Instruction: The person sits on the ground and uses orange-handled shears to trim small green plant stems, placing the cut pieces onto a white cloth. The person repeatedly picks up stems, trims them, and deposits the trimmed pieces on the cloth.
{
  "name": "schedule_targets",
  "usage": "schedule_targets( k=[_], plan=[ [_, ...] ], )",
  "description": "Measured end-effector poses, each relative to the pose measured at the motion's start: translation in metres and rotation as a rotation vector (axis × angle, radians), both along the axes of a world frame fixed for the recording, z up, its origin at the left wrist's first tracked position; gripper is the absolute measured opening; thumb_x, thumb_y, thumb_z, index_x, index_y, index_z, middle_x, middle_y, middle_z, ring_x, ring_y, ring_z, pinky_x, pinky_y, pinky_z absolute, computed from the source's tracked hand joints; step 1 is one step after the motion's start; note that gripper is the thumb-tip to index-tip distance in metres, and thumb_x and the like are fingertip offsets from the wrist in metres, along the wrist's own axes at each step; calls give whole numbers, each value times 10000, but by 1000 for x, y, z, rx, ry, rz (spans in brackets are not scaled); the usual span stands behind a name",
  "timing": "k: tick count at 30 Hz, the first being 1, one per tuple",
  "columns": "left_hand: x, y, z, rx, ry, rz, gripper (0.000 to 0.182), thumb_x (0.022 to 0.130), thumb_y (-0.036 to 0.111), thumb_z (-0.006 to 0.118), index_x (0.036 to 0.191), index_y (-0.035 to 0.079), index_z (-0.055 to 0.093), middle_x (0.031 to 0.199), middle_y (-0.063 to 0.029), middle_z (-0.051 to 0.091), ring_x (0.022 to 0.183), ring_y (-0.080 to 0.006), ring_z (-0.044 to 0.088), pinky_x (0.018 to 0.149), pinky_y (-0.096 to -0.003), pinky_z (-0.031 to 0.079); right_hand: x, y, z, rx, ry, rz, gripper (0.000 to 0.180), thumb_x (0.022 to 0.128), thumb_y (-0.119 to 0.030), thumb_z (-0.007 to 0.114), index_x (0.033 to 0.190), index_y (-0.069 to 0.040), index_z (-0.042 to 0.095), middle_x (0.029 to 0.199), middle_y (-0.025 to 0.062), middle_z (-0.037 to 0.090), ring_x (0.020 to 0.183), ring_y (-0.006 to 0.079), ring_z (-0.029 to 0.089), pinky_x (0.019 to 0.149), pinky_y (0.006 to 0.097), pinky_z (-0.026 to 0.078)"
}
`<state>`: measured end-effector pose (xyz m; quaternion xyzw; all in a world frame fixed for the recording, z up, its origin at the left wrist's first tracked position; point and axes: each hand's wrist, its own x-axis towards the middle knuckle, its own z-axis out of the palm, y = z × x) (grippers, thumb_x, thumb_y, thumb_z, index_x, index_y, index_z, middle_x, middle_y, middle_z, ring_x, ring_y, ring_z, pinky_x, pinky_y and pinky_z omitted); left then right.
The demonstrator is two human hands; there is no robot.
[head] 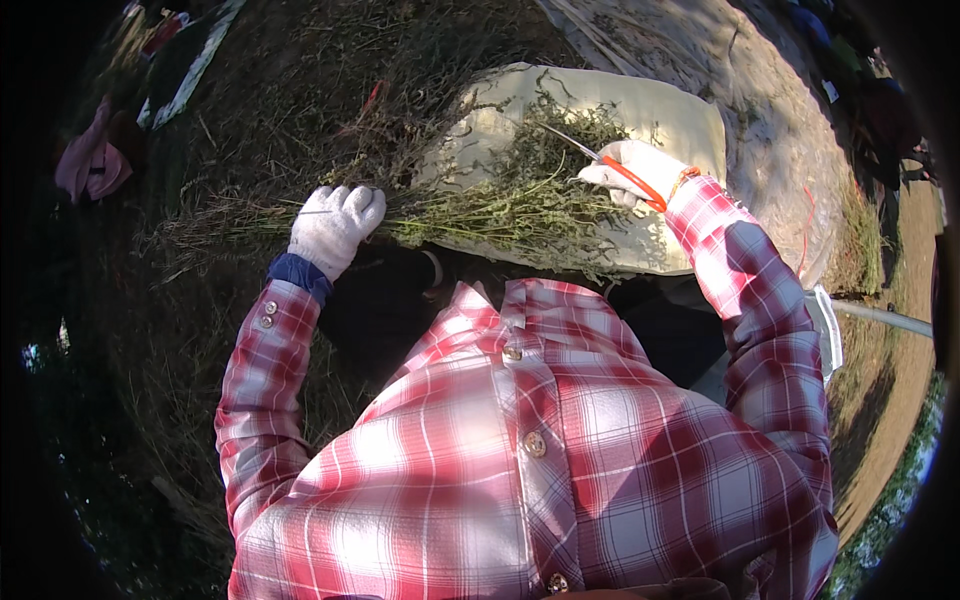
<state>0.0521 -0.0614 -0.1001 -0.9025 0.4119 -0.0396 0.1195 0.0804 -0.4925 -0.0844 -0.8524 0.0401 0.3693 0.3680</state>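
My left hand [334,225], in a white knit glove, is closed around a bundle of cut plant stems [450,217]. The stems lie sideways, their leafy tops to the right over a pale cloth-covered block [675,120], their other ends spread to the left. Above those tops my gloved right hand [637,174] holds scissors with orange handles [634,180], the blades pointing up and left. Whether the blades are apart cannot be told. A loose heap of leafy sprigs [559,131] lies on the pale block, just left of the scissors.
Dry stems [277,97] cover the ground ahead and to the left. A plastic sheet [772,135] lies beyond the block on the right, near a metal pole [885,318]. A person in pink [94,165] is at the far left; other people are at the upper right.
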Motion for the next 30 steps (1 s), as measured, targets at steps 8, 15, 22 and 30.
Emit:
schedule_targets(
  k=[8, 15, 22, 30],
  plan=[
    [-2, 8, -8, -14, -53, -4, 425, 777, 76, 574, 1200, 116, 560, 1013, -30, 571, 845, -209, 595, 758, -368, 484, -26, -67, -28, 77, 70, -156, 365, 932, -372, 653, 1078, -46, 581, 750, -3, 595, 647, 82, 542, 582, 238, 436],
    [-4, 4, 1, -25, -74, -41, 406, 783, 94, 573, 1188, 101, 567, 999, -27, 574, 835, -200, 594, 742, -362, 481, 21, -24, -44, -96, 250, 438, 426, 898, -507, 641, 974, -91, 587, 729, -21, 567, 635, 83, 522, 579, 269, 438],
    [-4, 1, 5, -2, -29, -38, 417, 784, 93, 573, 1201, 94, 578, 1050, -34, 590, 853, -202, 598, 754, -365, 484, 31, -9, -87, -4, 131, 342, 334, 933, -397, 645, 1100, -108, 659, 762, -8, 584, 604, 88, 514, 552, 290, 447],
    [2, 0, -3, -36, -52, -46, 426, 775, 80, 574, 1201, 99, 571, 1014, -25, 581, 841, -199, 593, 746, -359, 482, 5, -47, -84, 175, 132, -116, 305, 929, -392, 659, 924, -94, 596, 650, -27, 544, 562, 62, 528, 491, 243, 400]
  ],
)
